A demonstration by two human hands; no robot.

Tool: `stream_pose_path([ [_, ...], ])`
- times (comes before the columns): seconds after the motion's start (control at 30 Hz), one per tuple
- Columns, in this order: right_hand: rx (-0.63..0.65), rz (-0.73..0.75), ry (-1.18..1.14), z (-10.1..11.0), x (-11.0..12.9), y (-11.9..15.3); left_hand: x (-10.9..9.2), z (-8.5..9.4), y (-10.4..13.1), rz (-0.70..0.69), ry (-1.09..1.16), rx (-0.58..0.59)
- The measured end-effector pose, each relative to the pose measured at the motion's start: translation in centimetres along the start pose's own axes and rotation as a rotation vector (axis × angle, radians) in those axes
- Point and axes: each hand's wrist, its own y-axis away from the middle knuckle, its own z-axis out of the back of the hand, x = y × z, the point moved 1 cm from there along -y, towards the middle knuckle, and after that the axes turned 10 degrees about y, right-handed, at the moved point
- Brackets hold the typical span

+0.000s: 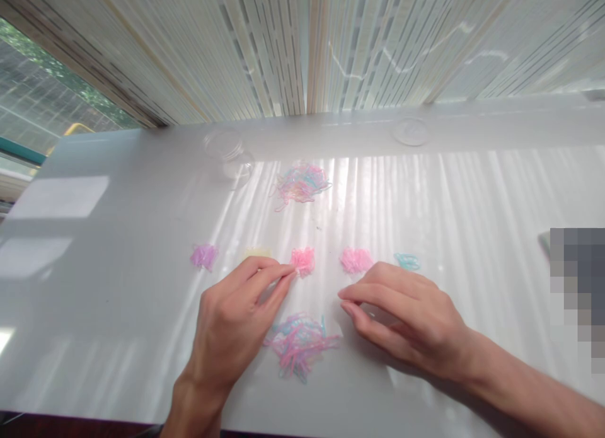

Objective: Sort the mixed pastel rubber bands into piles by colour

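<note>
My left hand (236,305) pinches thumb and fingertips together at the lower left edge of a hot-pink pile of small rubber bands (303,260). What sits in the pinch is too small to make out. My right hand (406,318) hovers below a lighter pink pile (356,259), its thumb and index tip slightly apart with nothing visible between them. Between and below the hands lies a loose mixed pile of pink, purple and blue bands (302,343). A yellow pile (258,253) is partly hidden behind my left hand, and a few blue bands (407,261) lie just beyond my right.
Purple bands (204,256) form the leftmost pile in the row. Farther back are another mixed pile (302,184), a clear plastic jar (231,161) and a clear round lid (410,132). Striped curtains (265,47) border the white table (142,287) at its far edge.
</note>
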Motion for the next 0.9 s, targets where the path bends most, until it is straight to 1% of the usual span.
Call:
stream_pose_path([
  [0.13, -0.046, 0.002, 0.039, 0.5, 0.0, -0.1, -0.8, 0.2, 0.0, -0.097, 0.088, 0.025],
  [0.3, 0.012, 0.024, 0.059, 0.9, 0.1, -0.3, -1.8, -0.3, 0.0, -0.173, 0.189, 0.102],
  [0.4, 0.046, 0.029, 0.076, 1.1, -0.1, -0.3, -1.8, -0.7, 0.0, -0.172, 0.227, 0.12],
  [0.53, 0.055, 0.027, 0.097, 1.2, -0.4, -0.4, -1.5, -1.0, -0.1, -0.155, 0.282, 0.119],
  [0.77, 0.111, 0.054, 0.047, 0.9, -0.5, -0.3, -1.6, -1.2, -0.2, -0.146, 0.296, 0.134],
  [0.83, 0.097, 0.049, 0.072, 1.0, -0.6, -0.4, -1.5, -1.2, -0.1, -0.139, 0.289, 0.118],
  [0.9, 0.072, 0.009, 0.126, 1.4, -1.1, -0.4, -1.3, -1.1, 0.0, -0.135, 0.264, 0.074],
])
